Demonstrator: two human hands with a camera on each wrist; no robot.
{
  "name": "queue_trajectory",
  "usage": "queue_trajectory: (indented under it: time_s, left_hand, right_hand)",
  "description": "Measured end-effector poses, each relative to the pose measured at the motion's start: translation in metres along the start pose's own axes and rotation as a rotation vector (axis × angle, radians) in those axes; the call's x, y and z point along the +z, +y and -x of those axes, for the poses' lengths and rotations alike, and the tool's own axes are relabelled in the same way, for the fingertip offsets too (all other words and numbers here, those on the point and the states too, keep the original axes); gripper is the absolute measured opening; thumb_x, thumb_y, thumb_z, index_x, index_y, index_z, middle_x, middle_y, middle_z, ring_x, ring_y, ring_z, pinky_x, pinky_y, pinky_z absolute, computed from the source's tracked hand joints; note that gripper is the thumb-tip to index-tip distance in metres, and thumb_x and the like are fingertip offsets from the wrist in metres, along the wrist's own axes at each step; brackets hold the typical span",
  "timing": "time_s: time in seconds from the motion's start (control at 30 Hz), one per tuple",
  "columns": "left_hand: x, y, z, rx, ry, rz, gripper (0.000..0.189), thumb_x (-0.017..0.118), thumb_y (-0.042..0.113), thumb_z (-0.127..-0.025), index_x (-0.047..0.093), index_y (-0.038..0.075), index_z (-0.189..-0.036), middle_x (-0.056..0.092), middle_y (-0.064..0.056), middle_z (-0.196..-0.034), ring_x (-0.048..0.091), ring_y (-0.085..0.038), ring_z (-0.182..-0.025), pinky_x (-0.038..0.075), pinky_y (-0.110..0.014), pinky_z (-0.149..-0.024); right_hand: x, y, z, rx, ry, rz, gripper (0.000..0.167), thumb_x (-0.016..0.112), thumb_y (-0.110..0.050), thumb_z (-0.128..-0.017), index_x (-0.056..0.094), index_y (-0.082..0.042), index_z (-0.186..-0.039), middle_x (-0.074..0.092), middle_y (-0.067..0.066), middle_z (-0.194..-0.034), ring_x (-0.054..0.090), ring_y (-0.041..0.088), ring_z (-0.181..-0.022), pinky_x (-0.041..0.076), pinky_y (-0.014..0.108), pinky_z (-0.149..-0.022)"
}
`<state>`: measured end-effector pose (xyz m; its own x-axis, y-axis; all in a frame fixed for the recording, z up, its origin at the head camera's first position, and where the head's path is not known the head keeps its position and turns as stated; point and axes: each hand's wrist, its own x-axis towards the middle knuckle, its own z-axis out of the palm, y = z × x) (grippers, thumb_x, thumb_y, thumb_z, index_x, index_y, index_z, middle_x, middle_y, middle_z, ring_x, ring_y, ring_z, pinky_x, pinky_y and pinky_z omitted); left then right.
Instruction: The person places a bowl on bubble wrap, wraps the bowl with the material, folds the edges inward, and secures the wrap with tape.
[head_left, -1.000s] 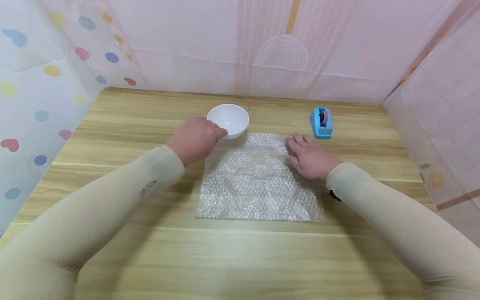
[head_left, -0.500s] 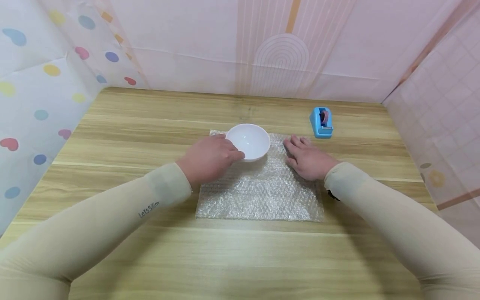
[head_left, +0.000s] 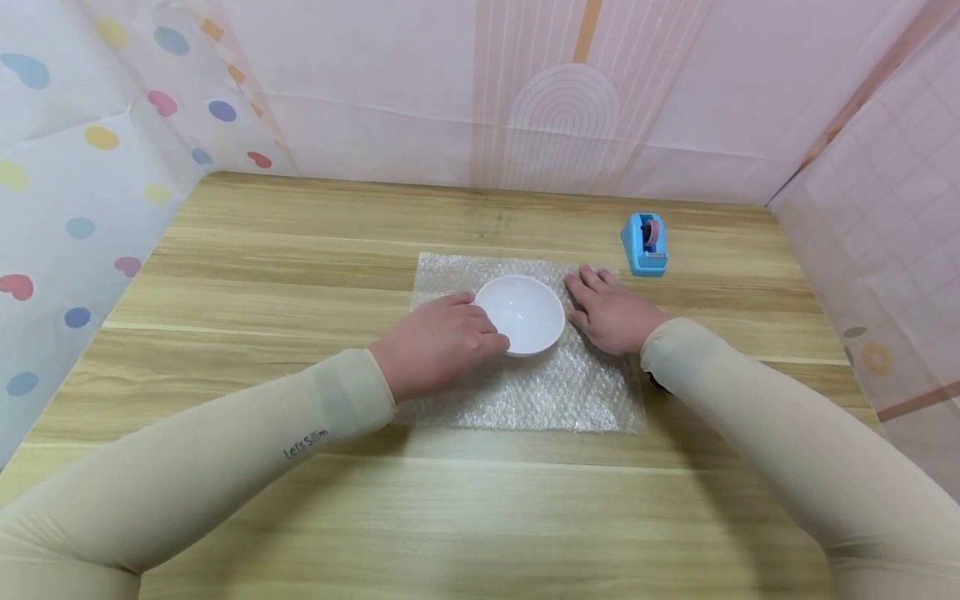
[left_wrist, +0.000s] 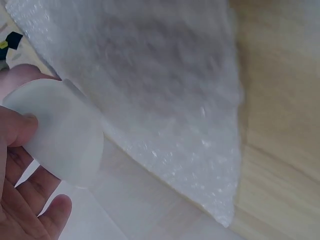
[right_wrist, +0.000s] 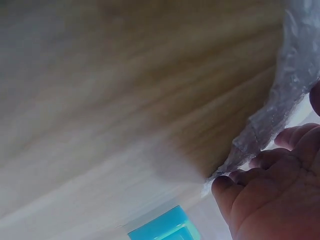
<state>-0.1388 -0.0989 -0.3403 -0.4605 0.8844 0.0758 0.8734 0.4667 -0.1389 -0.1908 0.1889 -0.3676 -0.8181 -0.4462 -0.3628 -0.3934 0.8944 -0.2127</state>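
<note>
My left hand (head_left: 442, 343) pinches the left rim of a white bowl (head_left: 525, 315), thumb on the near side and fingers on the far side. In the left wrist view the bowl (left_wrist: 67, 132) shows from its outside, with the thumb pressed against it. The bowl is over the middle of a sheet of bubble wrap (head_left: 555, 392) spread on the table. My right hand (head_left: 611, 312) rests with fingers spread on the sheet's right edge. From the right wrist, those fingers (right_wrist: 275, 185) lie along the border of the bubble wrap (right_wrist: 250, 135).
A blue tape dispenser (head_left: 645, 246) with a pinkish roll stands beyond my right hand. The wood-grain table (head_left: 300, 250) ends at a patterned covering (head_left: 375, 92) behind, with more coverings at the left and right.
My left hand has carried the bowl from the sheet's far left corner toward me and to the right, over its middle. The right hand stays nearly in place on the bubble wrap.
</note>
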Motion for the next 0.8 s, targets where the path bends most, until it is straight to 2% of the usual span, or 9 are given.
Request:
queue_trajectory:
  time_s: [0.1,0.27,0.53,0.57,0.67,0.8]
  left_hand:
    - [0.001,0.003,-0.001,-0.007,-0.027,0.002,0.018,0.074,0.003,-0.093,0.070,0.018,-0.100,0.080,0.005,-0.099,0.073,-0.020,-0.101,0.053,-0.050,-0.113]
    - [0.002,0.007,-0.003,-0.022,-0.049,0.001,0.015,0.071,0.005,-0.096,0.072,0.018,-0.102,0.081,0.005,-0.102,0.074,-0.020,-0.102,0.053,-0.049,-0.113]
    - [0.006,0.008,-0.003,-0.026,-0.050,0.017,0.016,0.069,0.002,-0.096,0.074,0.017,-0.101,0.081,0.003,-0.099,0.073,-0.020,-0.096,0.060,-0.038,-0.096]
    - [0.006,0.008,-0.003,-0.026,-0.050,0.018,0.016,0.068,0.002,-0.096,0.074,0.016,-0.101,0.081,0.003,-0.100,0.073,-0.020,-0.097,0.060,-0.038,-0.096]
    - [0.007,0.008,-0.002,-0.020,-0.048,0.022,0.017,0.068,0.002,-0.096,0.074,0.016,-0.103,0.081,0.002,-0.103,0.074,-0.021,-0.100,0.060,-0.039,-0.100]
    - [0.008,0.007,-0.002,-0.009,-0.037,0.033,0.017,0.068,0.002,-0.097,0.074,0.016,-0.106,0.081,0.001,-0.107,0.073,-0.022,-0.107,0.058,-0.041,-0.105]
  right_hand:
    - [-0.002,0.000,-0.001,0.014,-0.009,0.008,0.068,0.038,-0.033,-0.114,0.012,-0.003,-0.169,0.003,0.026,-0.175,0.001,0.047,-0.163,0.012,0.060,-0.134]
    - [-0.003,0.000,-0.004,0.025,-0.022,0.004,0.068,0.037,-0.033,-0.114,0.010,-0.005,-0.169,0.002,0.025,-0.176,0.001,0.047,-0.163,0.013,0.060,-0.133]
    - [-0.003,0.004,-0.007,0.013,-0.006,-0.028,0.067,0.036,-0.033,-0.114,0.011,-0.004,-0.169,0.002,0.027,-0.175,0.001,0.049,-0.162,0.012,0.061,-0.133]
    - [-0.004,0.005,-0.007,0.011,0.009,-0.032,0.066,0.037,-0.031,-0.114,0.013,-0.003,-0.169,0.007,0.028,-0.175,0.005,0.050,-0.162,0.014,0.062,-0.133]
    - [-0.007,0.007,-0.008,0.037,0.034,-0.050,0.064,0.037,-0.029,-0.114,0.014,-0.003,-0.168,0.008,0.029,-0.174,0.007,0.051,-0.161,0.015,0.063,-0.132]
    - [-0.010,0.010,-0.010,0.104,0.026,-0.058,0.066,0.036,-0.028,-0.114,0.010,-0.001,-0.168,0.002,0.030,-0.174,0.003,0.051,-0.161,0.013,0.062,-0.132]
